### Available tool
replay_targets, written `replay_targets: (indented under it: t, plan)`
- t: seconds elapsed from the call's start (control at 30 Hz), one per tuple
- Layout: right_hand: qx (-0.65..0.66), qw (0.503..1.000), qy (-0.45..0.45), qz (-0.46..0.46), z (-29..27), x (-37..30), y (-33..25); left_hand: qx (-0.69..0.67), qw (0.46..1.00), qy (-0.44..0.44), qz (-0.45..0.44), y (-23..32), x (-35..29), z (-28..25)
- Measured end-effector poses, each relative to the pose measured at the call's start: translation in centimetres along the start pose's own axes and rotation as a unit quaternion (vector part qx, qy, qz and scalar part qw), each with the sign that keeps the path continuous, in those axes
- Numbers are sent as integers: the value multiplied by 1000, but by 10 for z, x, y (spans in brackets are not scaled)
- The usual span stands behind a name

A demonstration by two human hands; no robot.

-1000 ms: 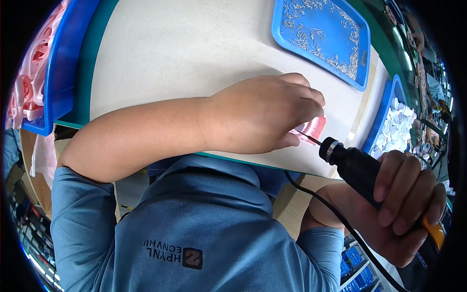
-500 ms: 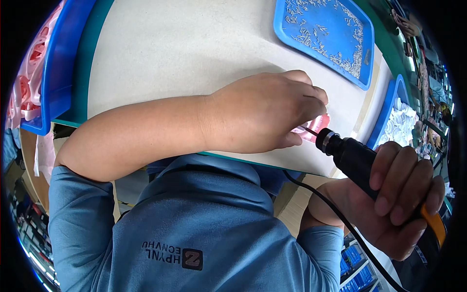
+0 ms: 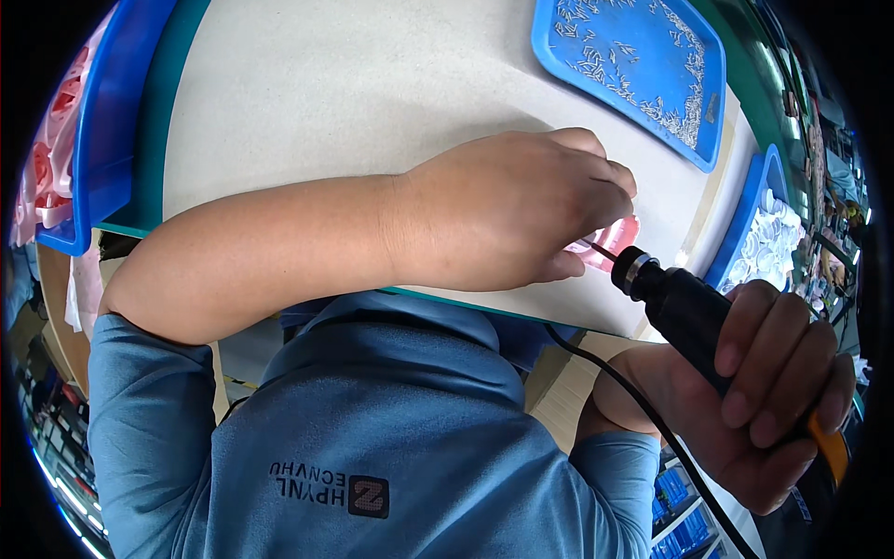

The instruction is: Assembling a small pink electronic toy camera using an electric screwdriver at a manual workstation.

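Pink part [image 3: 625, 235] partly under left hand [image 3: 526, 210] (in its grip), right hand [image 3: 780, 387] around black screwdriver [image 3: 684, 315]

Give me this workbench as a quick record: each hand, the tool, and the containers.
Left hand: holding a pink piece, partly hidden
Right hand: gripping a black corded power driver
Driver bit: pointing at the pink piece; contact unclear
Upper-right tray: blue, holds small metal pieces
Right bin: blue, holds whitish pieces
Left bin: blue, holds pink parts
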State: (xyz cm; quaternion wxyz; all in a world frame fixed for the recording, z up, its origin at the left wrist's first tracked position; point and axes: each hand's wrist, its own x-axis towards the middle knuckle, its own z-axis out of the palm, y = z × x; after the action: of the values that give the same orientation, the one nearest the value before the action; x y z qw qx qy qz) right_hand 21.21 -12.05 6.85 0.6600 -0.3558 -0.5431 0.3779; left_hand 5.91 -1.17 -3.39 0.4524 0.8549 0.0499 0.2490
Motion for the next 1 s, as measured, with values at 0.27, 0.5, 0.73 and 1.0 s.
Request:
replay_targets:
  t: [0.27, 0.5, 0.73, 1.0]
  plan:
    - [34, 999, 24, -4, 11, 6, 6, 2, 1000, -11, -17, 1, 1, -1]
    - [38, 999, 20, 1, 11, 5, 5, 8, 1000, 0, -9, 0, 0, 3]
    - [30, 999, 35, 2, 16, 2, 9, -5, 1000, 4, -11, 1, -4, 4]
    - [-59, 998, -18, -19, 7, 3, 7, 1, 1000, 12, 17, -5, 4, 1]
